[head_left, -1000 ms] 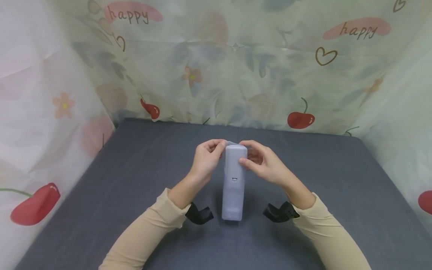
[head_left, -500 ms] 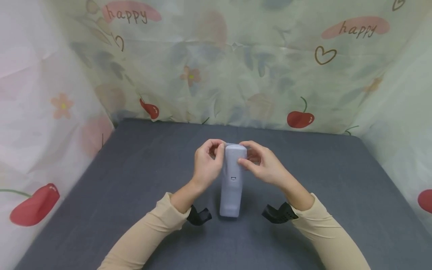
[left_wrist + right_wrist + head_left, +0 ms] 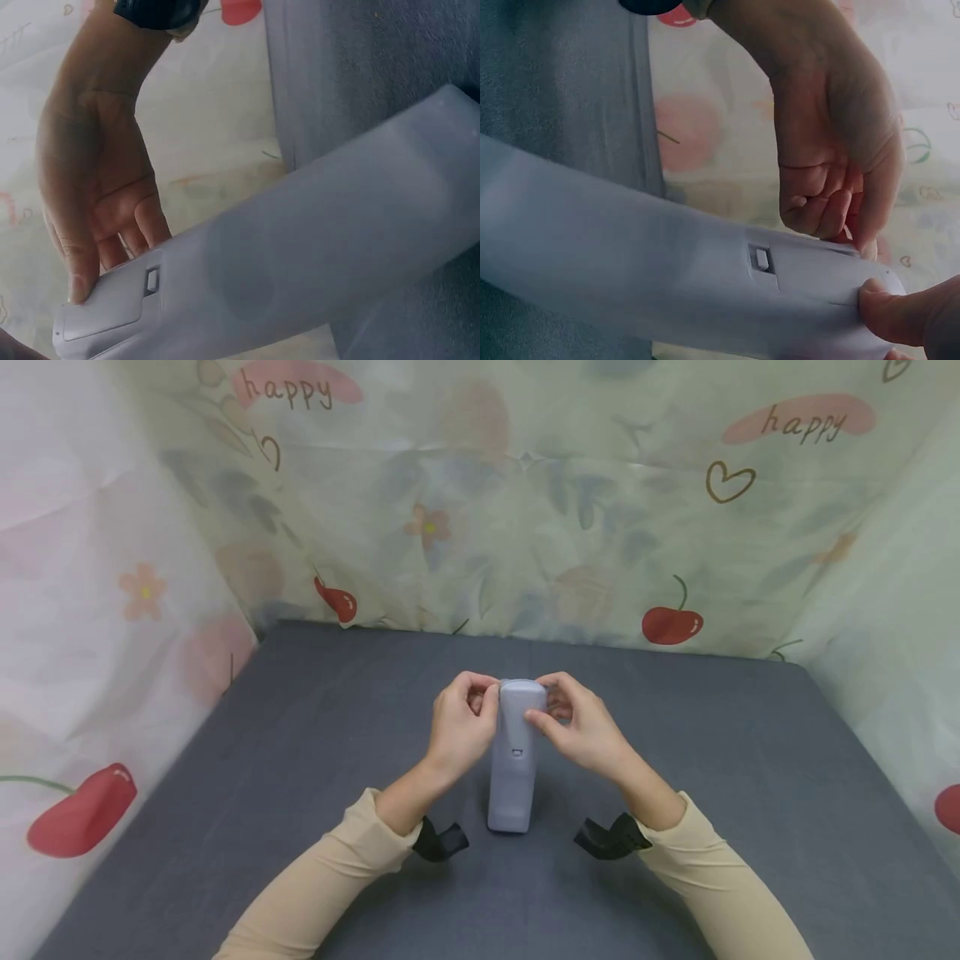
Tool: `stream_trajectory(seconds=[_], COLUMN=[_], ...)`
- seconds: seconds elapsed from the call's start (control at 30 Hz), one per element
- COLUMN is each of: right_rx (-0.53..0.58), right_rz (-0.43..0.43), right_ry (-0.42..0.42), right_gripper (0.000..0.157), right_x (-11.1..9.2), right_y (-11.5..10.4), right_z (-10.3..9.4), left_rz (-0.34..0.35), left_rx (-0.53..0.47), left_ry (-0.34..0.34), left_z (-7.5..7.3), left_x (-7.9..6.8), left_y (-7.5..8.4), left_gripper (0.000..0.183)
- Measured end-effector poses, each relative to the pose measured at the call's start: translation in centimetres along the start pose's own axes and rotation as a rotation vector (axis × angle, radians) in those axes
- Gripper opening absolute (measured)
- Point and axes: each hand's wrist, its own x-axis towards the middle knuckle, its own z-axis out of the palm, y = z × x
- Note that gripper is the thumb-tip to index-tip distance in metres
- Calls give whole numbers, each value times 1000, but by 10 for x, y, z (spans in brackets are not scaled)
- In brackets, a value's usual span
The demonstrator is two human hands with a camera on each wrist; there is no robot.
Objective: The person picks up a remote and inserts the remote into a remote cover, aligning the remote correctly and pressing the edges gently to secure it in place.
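A tall pale grey plastic device [image 3: 512, 793] stands between the two hands in the head view, narrow side toward me. Near its top is a panel with a small latch [image 3: 762, 259], seen closely in the right wrist view. My left hand [image 3: 461, 722] pinches the upper left edge, thumb and index finger together beside the panel. From the right, my right hand [image 3: 581, 722] grips the upper end, its thumb on the panel side and its other fingers round the far side. Those far fingers are partly hidden. The left wrist view shows the right thumb [image 3: 81, 281] on the panel's edge.
A dark grey cloth-covered table [image 3: 360, 718] lies under the hands. Light patterned curtains [image 3: 495, 527] with cherries and lettering enclose its back and sides. Black wrist straps [image 3: 615, 837] hang below both beige sleeves [image 3: 712, 877].
The device's lower end has shifted upward in the head view, away from me. The left thumb has straightened along the edge, and the right thumb has slid slightly left on the device.
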Motion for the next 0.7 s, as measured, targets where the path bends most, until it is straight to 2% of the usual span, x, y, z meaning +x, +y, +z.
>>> stream_trajectory(seconds=[0.17,0.27,0.33,0.47,0.53,0.6,0.7], right_rx=[101,145,150,171,187,202,212], right_rz=[51,74,66,44,39,37,34], right_ry=[-30,-43,-44,-47,-52,-55,-64], right_gripper=[35,36,36,36,37,38,39], right_x=[4,4,4,3,2,2,1], right_y=[6,10,12,13,12,11,11], right_z=[-3,-5,-7,-8,-9,-10,-10], left_rz=[49,35,-11,-205,-281,-289,-232], left_rx=[47,-4,-72,-174,-189,-191,-188], left_ry=[-33,-75,-126,-294,-386,-438,-442], left_z=[-1,-1,-2,-3,-3,-3,-3], left_x=[0,0,1,4,4,3,1], left_y=[-5,-10,-13,-19,-21,-22,-22], left_gripper=[11,15,24,52,57,57,50])
